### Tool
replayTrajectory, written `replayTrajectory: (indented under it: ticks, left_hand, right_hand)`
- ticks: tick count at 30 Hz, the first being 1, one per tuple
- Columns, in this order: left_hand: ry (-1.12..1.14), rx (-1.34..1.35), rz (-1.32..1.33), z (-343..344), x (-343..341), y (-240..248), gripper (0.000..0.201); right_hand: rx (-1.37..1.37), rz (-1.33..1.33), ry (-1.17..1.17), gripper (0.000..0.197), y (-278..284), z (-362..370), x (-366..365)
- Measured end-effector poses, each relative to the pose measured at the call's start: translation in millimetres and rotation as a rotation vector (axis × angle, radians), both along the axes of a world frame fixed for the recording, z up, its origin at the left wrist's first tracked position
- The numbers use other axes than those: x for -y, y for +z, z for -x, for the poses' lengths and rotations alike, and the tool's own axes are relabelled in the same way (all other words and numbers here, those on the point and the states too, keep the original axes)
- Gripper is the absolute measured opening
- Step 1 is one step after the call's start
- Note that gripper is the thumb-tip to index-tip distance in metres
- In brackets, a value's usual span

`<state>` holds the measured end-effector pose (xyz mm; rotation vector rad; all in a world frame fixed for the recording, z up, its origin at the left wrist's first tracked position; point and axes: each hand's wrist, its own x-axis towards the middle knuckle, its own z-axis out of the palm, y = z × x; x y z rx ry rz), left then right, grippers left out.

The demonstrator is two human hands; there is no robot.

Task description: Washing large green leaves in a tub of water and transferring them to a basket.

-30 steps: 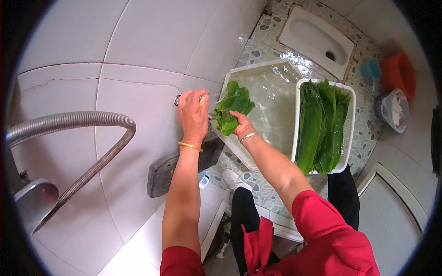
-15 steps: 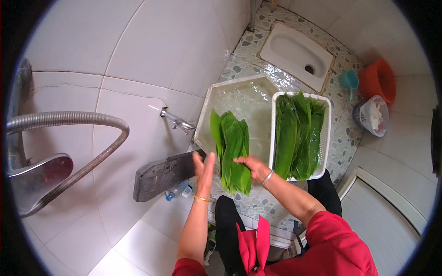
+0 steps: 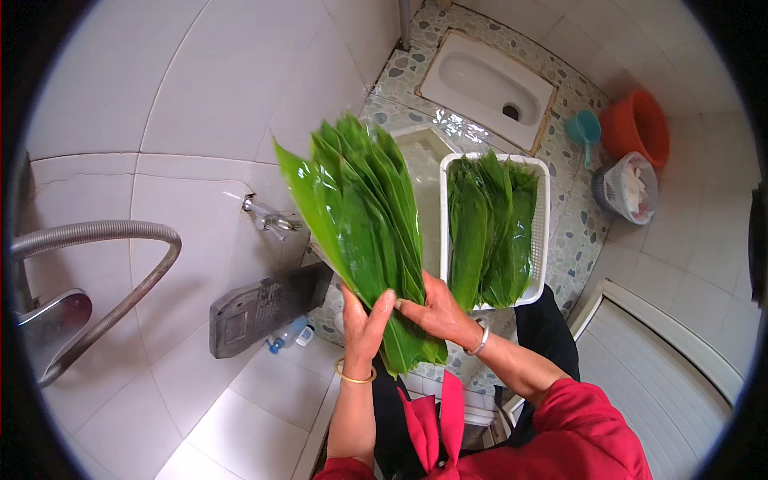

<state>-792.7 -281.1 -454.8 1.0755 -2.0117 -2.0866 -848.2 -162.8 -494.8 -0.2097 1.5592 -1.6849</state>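
Observation:
A thick bundle of long green leaves (image 3: 356,216), wet and glossy, is raised in front of me, its tips fanned toward the upper left. My left hand (image 3: 364,320) grips its lower part from the left, thumb across the front. From the right side my right hand (image 3: 436,312) is closed round the same part, its thumb close to the left one. Behind the bundle, a pale basin (image 3: 430,140) with water in it is largely hidden. More wet leaves (image 3: 492,228) lie stacked lengthwise in a white plastic basket (image 3: 542,228) to the right of the basin.
A tap (image 3: 270,216) juts from the left wall, above a dark grey slab-like object (image 3: 268,312) and plastic bottles (image 3: 288,334). A squat toilet (image 3: 488,88) is set in the far floor. At right stand an orange bucket (image 3: 636,128), a teal dipper (image 3: 584,128) and a lined bin (image 3: 628,188).
The leaf bundle has come up toward me from over the basin and now tilts left. My left hand, open beside it before, has closed on it. The view has shifted slightly.

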Motion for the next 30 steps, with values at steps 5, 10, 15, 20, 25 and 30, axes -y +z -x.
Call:
replayTrajectory:
  ticks: [5,10,15,20,25,30]
  left_hand:
    - [0.123,0.115,-0.087,6.8,-15.7,-61.2,0.042]
    - [0.058,0.318,-0.31,-199.3,11.8,-214.7,0.053]
    - [0.265,0.355,-0.35,-95.6,-25.6,-91.3,0.046]
    - [0.289,0.114,-0.076,-42.5,-14.0,-36.4,0.045]
    - [0.238,0.127,-0.02,-62.3,0.5,-136.7,0.047]
    - [0.282,0.275,-0.764,-111.6,-27.9,-129.0,0.046]
  right_hand:
    - [0.096,-0.081,-0.194,0.036,-63.5,-4.4,-2.5]
    - [0.634,-0.318,-0.009,0.032,-111.5,-112.0,1.8]
    - [0.501,-0.298,0.06,0.035,-72.7,-71.6,-18.4]
    - [0.098,-0.073,-0.024,0.039,-19.3,-27.2,-1.8]
    - [0.754,-0.188,-0.065,0.035,-102.0,-26.3,9.0]
    - [0.853,-0.366,0.102,0.031,-116.4,-58.5,-24.6]
